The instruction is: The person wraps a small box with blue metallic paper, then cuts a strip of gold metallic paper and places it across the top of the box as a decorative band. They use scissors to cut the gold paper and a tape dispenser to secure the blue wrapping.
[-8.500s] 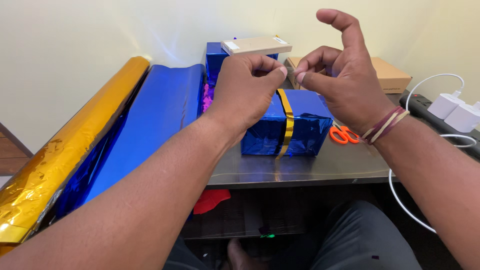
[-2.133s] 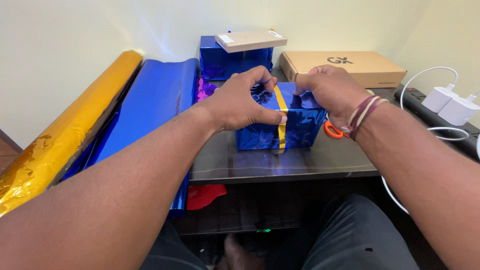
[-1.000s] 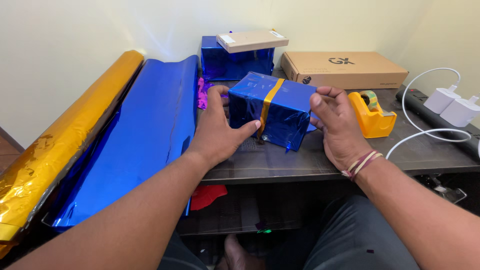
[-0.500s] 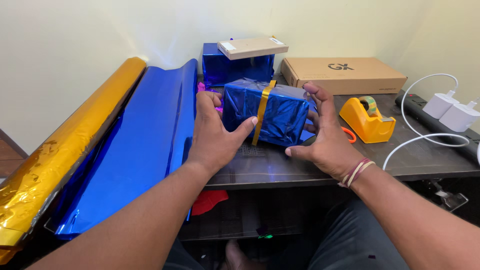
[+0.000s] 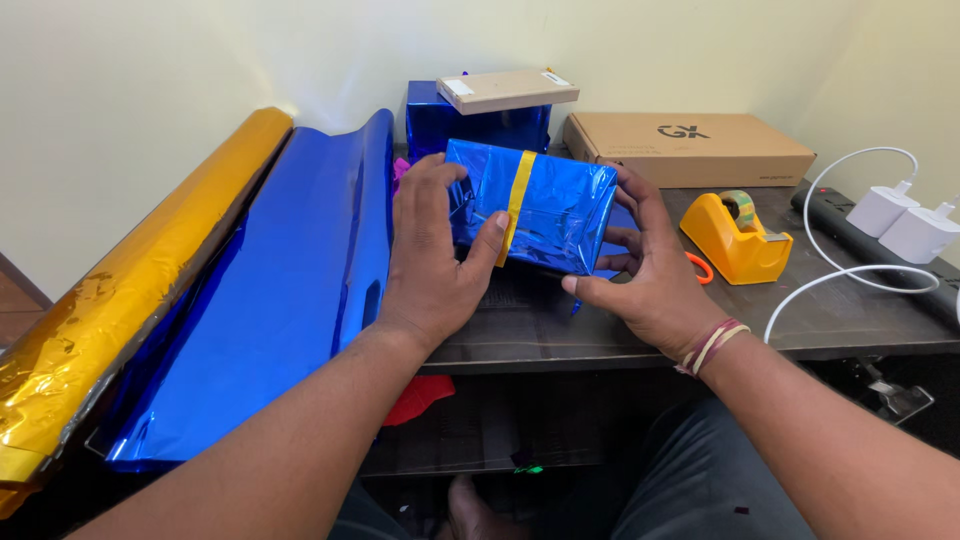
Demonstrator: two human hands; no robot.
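Head view: the blue foil-wrapped box with a gold ribbon band (image 5: 530,205) has been turned and lowered since a second ago; left hand (image 5: 430,255) and right hand (image 5: 640,270) grip its ends above the dark desk (image 5: 820,320), near the orange tape dispenser (image 5: 735,240).

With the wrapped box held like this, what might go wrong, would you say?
The left hand and right hand hold the blue foil-wrapped box tilted near the desk's front edge; smooth foil could slip from that grip. The left thumb presses the gold ribbon, which might shift. Thin foil may crease or tear under the fingertips.
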